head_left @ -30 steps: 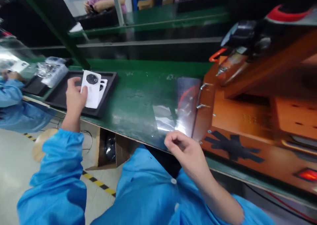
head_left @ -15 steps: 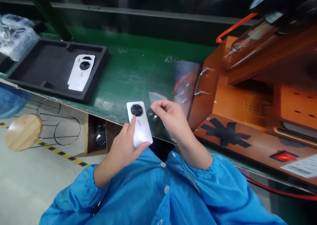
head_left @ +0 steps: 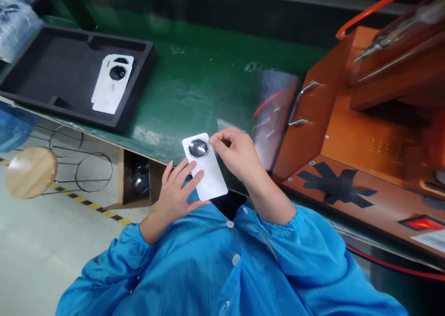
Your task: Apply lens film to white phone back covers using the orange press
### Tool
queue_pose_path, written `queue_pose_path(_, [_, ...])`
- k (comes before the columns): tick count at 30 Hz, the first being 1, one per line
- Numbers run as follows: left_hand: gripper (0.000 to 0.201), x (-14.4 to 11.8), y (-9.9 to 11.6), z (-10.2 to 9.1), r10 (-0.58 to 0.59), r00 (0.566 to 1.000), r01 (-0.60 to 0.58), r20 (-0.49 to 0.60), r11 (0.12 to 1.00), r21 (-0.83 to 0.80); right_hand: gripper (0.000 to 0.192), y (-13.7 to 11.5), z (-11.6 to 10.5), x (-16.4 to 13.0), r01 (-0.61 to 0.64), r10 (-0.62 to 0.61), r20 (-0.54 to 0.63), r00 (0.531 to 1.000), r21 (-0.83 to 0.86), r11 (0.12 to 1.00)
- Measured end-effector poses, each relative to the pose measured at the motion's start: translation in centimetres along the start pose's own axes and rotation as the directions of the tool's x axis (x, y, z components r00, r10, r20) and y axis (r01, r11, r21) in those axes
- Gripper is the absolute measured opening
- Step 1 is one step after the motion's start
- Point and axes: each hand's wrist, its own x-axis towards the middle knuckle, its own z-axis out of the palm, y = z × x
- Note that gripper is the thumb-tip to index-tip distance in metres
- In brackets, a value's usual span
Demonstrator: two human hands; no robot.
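A white phone back cover [head_left: 212, 179] with a dark, many-sided camera plate slants over the bench's front edge. My left hand [head_left: 179, 186] holds it from the lower left, some fingers on its face and the thumb by its lower end. At the upper right corner, beside the camera plate, my right hand [head_left: 236, 151] is closed in a pinch. What lies between those fingertips is too small to make out. Behind the right hand lies a small clear piece of film [head_left: 225, 125]. Several similar white covers [head_left: 113, 86] overlap in the black foam tray [head_left: 52, 65] on the left.
On the right stands an orange machine [head_left: 320, 102] with a metal handle and a lit red switch [head_left: 422, 223]. A clear plastic sheet [head_left: 273, 116] lies against it. Plastic-wrapped items [head_left: 15, 26] sit far left. Below the bench are a stool [head_left: 31, 172] and an open box [head_left: 139, 181].
The cover has turned slightly and shifted right. My left fingers have slid off the camera plate to lower down, and my right pinch has come to the cover's upper corner. The view has shifted.
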Motion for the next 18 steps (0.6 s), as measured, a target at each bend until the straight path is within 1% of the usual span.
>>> queue_pose_path(5, [0.071,0.2,0.6,0.4,-0.015,0.999,0.015,-0.049,1.0,-0.012,0.018,0.1,0.7,0.3,0.028,-0.027,0.019,0.999,-0.077,0.997])
queue_pose_path(8, [0.068,0.2,0.6,0.4,-0.026,0.998,0.025,-0.049,1.0,-0.018,0.019,0.3,1.2,0.3,0.052,-0.05,0.021,0.999,-0.114,0.992])
queue_pose_path(12, [0.067,0.1,0.5,0.5,-0.019,0.998,0.017,-0.057,0.999,-0.035,0.019,0.5,1.7,0.4,0.044,-0.042,0.013,0.999,-0.141,0.989])
queue_pose_path(18, [0.071,0.0,0.4,0.6,-0.034,0.998,0.032,-0.049,0.998,-0.048,0.018,0.7,1.9,0.7,0.063,-0.064,0.0,0.998,-0.187,0.98])
